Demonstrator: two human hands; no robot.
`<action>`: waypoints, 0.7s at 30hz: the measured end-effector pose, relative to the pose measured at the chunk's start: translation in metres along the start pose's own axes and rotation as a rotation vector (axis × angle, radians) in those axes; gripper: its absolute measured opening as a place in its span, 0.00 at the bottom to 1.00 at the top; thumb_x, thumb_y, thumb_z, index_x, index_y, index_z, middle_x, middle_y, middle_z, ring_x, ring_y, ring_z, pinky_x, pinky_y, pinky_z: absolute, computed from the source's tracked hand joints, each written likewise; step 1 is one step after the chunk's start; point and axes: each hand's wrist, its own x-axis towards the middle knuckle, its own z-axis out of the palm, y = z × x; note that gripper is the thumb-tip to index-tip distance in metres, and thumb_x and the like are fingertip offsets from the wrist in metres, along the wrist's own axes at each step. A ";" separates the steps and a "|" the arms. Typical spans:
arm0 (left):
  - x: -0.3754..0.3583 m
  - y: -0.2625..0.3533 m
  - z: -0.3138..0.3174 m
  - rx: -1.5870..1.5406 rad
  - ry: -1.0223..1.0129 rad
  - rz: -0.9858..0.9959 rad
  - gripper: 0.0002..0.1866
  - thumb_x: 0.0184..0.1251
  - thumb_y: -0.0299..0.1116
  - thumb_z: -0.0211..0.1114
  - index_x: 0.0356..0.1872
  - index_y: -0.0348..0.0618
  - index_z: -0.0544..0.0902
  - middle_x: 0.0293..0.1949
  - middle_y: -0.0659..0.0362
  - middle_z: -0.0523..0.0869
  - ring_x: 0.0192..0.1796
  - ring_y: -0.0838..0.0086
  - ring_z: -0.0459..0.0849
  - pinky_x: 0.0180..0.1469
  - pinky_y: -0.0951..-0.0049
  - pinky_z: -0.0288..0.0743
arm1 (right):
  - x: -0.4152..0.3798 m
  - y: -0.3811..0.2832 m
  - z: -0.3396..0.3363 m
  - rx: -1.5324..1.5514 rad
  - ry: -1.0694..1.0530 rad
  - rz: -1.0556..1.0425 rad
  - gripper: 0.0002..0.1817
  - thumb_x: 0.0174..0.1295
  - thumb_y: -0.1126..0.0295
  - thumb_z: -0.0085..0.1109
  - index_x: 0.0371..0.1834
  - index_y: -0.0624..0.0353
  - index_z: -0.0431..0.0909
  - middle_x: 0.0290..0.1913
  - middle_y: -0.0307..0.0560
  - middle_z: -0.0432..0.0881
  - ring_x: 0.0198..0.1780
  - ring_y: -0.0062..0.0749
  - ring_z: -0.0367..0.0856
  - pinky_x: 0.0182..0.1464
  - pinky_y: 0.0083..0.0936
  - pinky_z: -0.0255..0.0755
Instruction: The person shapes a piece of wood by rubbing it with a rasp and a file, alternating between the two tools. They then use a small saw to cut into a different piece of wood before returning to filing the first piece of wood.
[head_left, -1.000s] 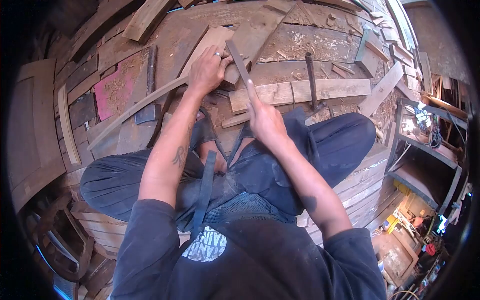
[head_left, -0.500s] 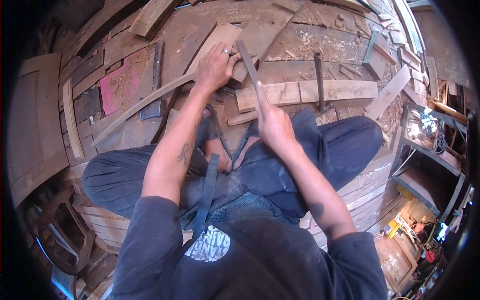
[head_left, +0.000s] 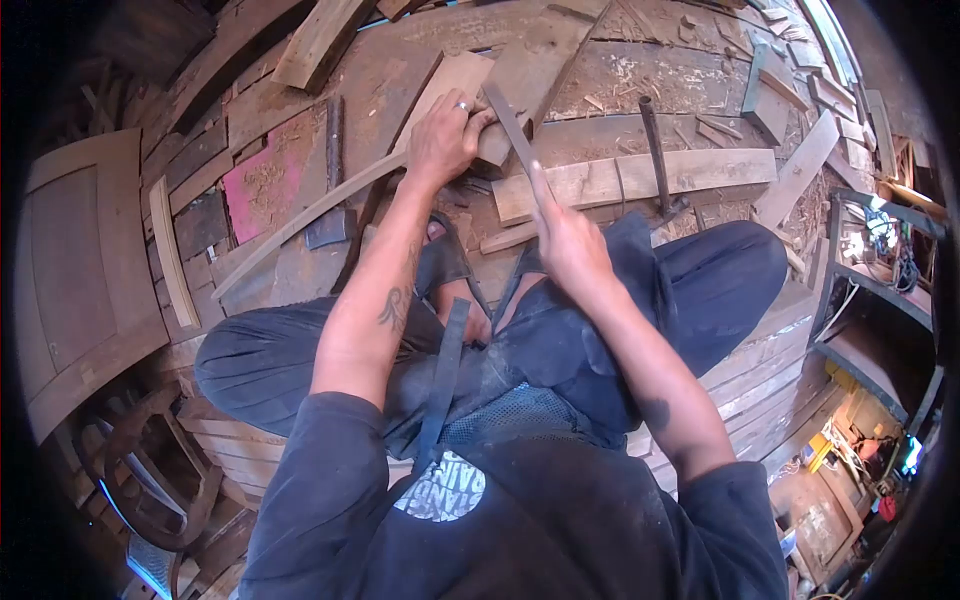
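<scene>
My left hand (head_left: 445, 142), with a ring on one finger, is closed around a thin, slightly curved wooden strip (head_left: 310, 222). The strip's long end slopes down to the left. Beneath and beside that hand lie a pale board (head_left: 463, 75) and a wooden block (head_left: 494, 150). My right hand (head_left: 573, 245) grips the handle of a long flat file (head_left: 512, 125), its dark blade slanting up and left toward my left hand's fingers. The blade's tip is close to the block; whether it touches the strip cannot be seen.
In front of my feet lies a curved board (head_left: 640, 182), with a hammer (head_left: 655, 155) resting across it. Another hammer (head_left: 332, 215) lies left of my arm. Wood scraps (head_left: 770, 95) and shavings cover the floor. A panelled door (head_left: 95, 270) stands left, a metal-framed shelf (head_left: 875, 300) right.
The whole scene has shifted a little to the right as my head turned. Both hands keep their grips, and the file's blade stays near my left hand with only a slight change in position.
</scene>
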 end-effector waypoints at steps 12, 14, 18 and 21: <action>0.003 0.002 0.001 0.043 -0.010 0.008 0.13 0.75 0.41 0.67 0.44 0.40 0.83 0.45 0.50 0.85 0.53 0.50 0.85 0.51 0.50 0.79 | -0.026 0.002 -0.008 0.000 -0.065 0.003 0.38 0.78 0.65 0.50 0.89 0.40 0.49 0.41 0.70 0.87 0.42 0.73 0.87 0.47 0.64 0.80; -0.002 0.001 0.003 0.050 0.011 0.004 0.13 0.75 0.41 0.67 0.43 0.41 0.84 0.45 0.50 0.85 0.53 0.50 0.85 0.52 0.50 0.79 | -0.011 -0.001 -0.005 -0.008 -0.057 -0.003 0.38 0.78 0.65 0.50 0.89 0.40 0.48 0.40 0.70 0.87 0.42 0.73 0.87 0.46 0.65 0.80; -0.002 0.001 0.001 0.050 -0.023 -0.007 0.13 0.74 0.42 0.68 0.44 0.41 0.84 0.44 0.51 0.85 0.53 0.51 0.85 0.54 0.52 0.79 | 0.015 -0.007 0.002 -0.058 -0.049 0.005 0.39 0.79 0.65 0.52 0.90 0.42 0.47 0.40 0.71 0.87 0.42 0.72 0.87 0.47 0.64 0.80; -0.001 0.001 0.003 0.076 -0.041 -0.024 0.13 0.74 0.42 0.68 0.45 0.43 0.84 0.46 0.51 0.86 0.55 0.52 0.85 0.55 0.53 0.79 | 0.001 0.007 -0.004 -0.050 -0.111 0.015 0.42 0.79 0.64 0.53 0.91 0.43 0.42 0.43 0.69 0.89 0.43 0.69 0.89 0.48 0.58 0.83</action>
